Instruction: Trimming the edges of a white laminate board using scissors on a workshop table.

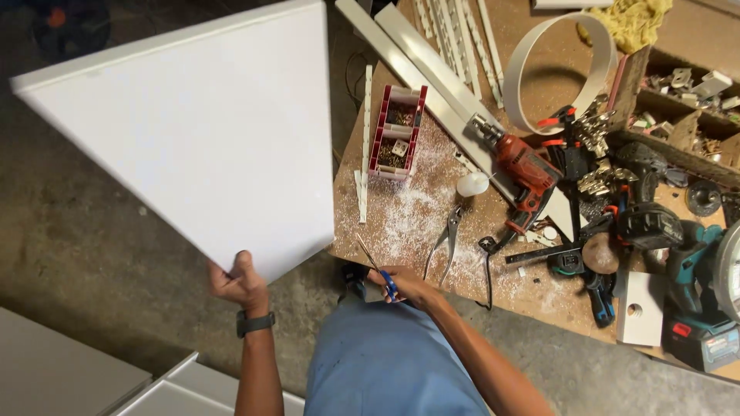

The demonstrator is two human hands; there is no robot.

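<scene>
Up off the floor, a large white panel was held by its lower corner, tilted, spreading out to the left of the worktop and above the concrete floor. The left hand gripped that corner, fingers curled round the edge, a dark watch on the wrist. The right hand was closed on a pair of blue-handled scissors, at the near edge of the worktop, the blades pointing up and to the left.

Just beside the scissors lay a pair of pliers on white dust and shavings. Further in stood a red compartment box holding small brass-coloured fittings, with a narrow white strip alongside it. A red corded drill lay to the right, its bit end against long white trim boards. Behind it a white band curled into a hoop, and spring clamps, cordless tools and a teal battery tool crowded the right end. White panels lay stacked on the floor at lower left.
</scene>
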